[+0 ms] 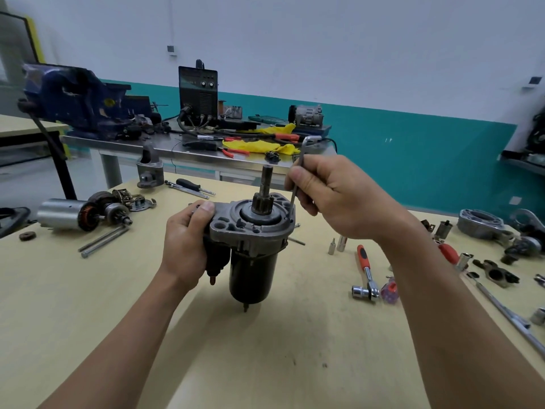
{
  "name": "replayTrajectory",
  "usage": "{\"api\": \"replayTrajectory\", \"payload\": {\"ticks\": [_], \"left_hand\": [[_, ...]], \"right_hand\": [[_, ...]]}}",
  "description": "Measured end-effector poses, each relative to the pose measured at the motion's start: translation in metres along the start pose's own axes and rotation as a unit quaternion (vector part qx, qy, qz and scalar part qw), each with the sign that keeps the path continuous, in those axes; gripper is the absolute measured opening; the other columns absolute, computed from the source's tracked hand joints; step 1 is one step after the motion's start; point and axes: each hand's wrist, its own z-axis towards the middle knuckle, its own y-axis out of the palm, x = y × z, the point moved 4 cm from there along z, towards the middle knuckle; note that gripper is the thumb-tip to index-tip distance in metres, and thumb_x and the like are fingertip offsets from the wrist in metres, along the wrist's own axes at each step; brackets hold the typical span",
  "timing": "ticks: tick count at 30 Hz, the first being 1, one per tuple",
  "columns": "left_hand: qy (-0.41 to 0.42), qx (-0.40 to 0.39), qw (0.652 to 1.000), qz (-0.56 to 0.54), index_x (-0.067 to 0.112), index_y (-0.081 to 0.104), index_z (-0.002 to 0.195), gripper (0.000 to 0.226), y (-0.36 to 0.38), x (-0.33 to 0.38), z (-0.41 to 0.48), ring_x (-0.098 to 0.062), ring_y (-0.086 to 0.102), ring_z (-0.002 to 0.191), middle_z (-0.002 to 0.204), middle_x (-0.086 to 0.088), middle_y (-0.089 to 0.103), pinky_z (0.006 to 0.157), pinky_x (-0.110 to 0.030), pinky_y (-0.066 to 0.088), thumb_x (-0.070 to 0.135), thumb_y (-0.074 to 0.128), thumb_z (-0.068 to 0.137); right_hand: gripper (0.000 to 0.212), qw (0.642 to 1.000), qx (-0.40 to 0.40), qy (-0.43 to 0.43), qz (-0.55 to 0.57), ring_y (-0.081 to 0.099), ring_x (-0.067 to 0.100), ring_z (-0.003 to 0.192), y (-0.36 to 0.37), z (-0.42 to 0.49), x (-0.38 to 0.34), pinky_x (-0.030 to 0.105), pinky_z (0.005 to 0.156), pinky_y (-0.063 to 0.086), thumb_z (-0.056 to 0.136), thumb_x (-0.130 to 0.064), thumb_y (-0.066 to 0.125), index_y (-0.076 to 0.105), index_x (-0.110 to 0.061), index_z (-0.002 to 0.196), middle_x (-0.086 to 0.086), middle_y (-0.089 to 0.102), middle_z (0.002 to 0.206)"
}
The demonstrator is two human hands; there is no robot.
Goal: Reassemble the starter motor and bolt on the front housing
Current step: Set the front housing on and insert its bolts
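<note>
Roughly upright starter motor (253, 261), shaft (267, 178) upward.

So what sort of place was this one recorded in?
Probably an auto-repair or training workshop: a blue bench vise and a welding machine stand at the back, while a ratchet, sockets and dismantled starter parts lie on the wooden table.

1 head-worn camera looks forward and down, close over the workbench (265, 349) toward the far wall.
</note>
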Motion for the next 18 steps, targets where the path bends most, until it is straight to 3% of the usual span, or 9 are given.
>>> {"api": "replayTrajectory", "payload": {"ticks": [5, 10, 13, 15, 18], "left_hand": [[0.000, -0.004, 1.000, 0.002, 0.002, 0.064, 0.083, 0.053, -0.002, -0.004, 0.001, -0.035, 0.057, 0.075, 0.083, -0.027, 0.063, 0.064, -0.040, 0.046, 0.054, 0.054, 0.077], [-0.006, -0.005, 1.000, -0.002, 0.022, 0.072, 0.072, 0.036, -0.001, -0.002, 0.002, -0.032, 0.060, 0.078, 0.080, -0.016, 0.067, 0.065, -0.037, 0.048, 0.053, 0.054, 0.077], [-0.003, -0.001, 1.000, -0.002, 0.004, 0.064, 0.079, 0.050, -0.002, -0.004, 0.002, -0.034, 0.054, 0.072, 0.079, -0.028, 0.060, 0.056, -0.034, 0.045, 0.053, 0.054, 0.077], [0.005, -0.001, 1.000, -0.004, -0.008, 0.059, 0.084, 0.061, -0.002, -0.006, 0.003, -0.037, 0.053, 0.073, 0.083, -0.041, 0.057, 0.059, -0.041, 0.045, 0.053, 0.054, 0.078], [-0.002, 0.003, 1.000, -0.005, 0.000, 0.064, 0.083, 0.054, -0.002, -0.005, 0.003, -0.035, 0.057, 0.077, 0.085, -0.034, 0.062, 0.066, -0.041, 0.046, 0.053, 0.054, 0.078]], "right_hand": [[0.026, 1.000, 0.006, -0.015, 0.002, 0.049, 0.006, 0.057, 0.000, 0.001, 0.000, 0.032, 0.056, 0.045, 0.103, -0.026, 0.046, 0.061, -0.026, 0.081, -0.008, 0.054, 0.063], [0.027, 0.999, 0.021, -0.005, 0.030, 0.049, 0.010, 0.058, 0.000, 0.003, 0.006, 0.037, 0.057, 0.046, 0.103, -0.024, 0.047, 0.063, -0.022, 0.081, -0.003, 0.055, 0.064], [0.028, 0.999, 0.018, -0.007, 0.029, 0.050, 0.015, 0.056, -0.003, 0.002, 0.010, 0.044, 0.057, 0.047, 0.102, -0.026, 0.050, 0.065, -0.021, 0.079, 0.002, 0.056, 0.062], [0.028, 0.999, 0.026, -0.016, 0.035, 0.049, 0.014, 0.053, -0.004, 0.002, 0.013, 0.043, 0.055, 0.047, 0.100, -0.027, 0.054, 0.066, -0.017, 0.076, 0.002, 0.055, 0.058], [0.035, 0.995, 0.077, -0.049, 0.046, 0.039, 0.009, 0.048, -0.001, 0.003, 0.011, 0.033, 0.047, 0.036, 0.093, -0.028, 0.066, 0.059, -0.011, 0.063, 0.002, 0.045, 0.051]]}}
